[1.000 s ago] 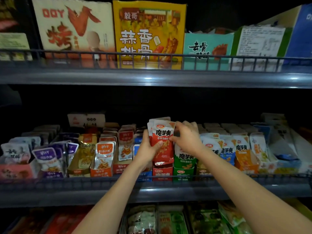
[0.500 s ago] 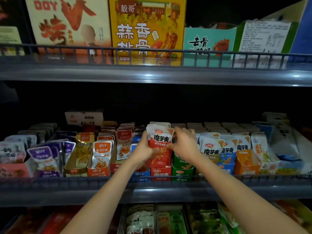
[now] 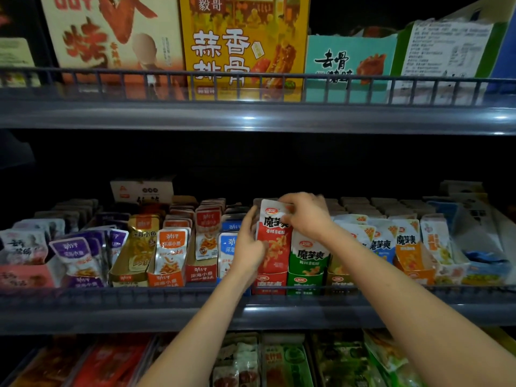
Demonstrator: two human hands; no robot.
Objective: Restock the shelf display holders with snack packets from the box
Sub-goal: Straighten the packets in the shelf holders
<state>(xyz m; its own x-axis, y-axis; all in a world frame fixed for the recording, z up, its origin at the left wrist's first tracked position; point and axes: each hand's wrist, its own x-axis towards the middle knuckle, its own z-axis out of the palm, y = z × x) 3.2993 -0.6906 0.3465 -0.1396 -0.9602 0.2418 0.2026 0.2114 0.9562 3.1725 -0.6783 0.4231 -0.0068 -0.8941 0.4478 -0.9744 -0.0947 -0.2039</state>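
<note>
Red packets (image 3: 275, 241) lower in holder (image 3: 268, 283), left hand (image 3: 248, 247), right hand (image 3: 307, 216) around; dim shelf (image 3: 251, 311)

Open dark gap above the fingers (image 3: 249, 223), under the upper shelf (image 3: 167, 115). Red packets (image 3: 275, 241) filling the slot between them; blue packets (image 3: 227, 247) tight left, green packets (image 3: 308, 255) tight right; wire rail (image 3: 139, 296) below, in front.

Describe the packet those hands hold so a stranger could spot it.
On the middle shelf, near its centre, the left hand and right hand hold the red packet. Its white top and red body differ from the blue packet leftward and green packet rightward.
</note>
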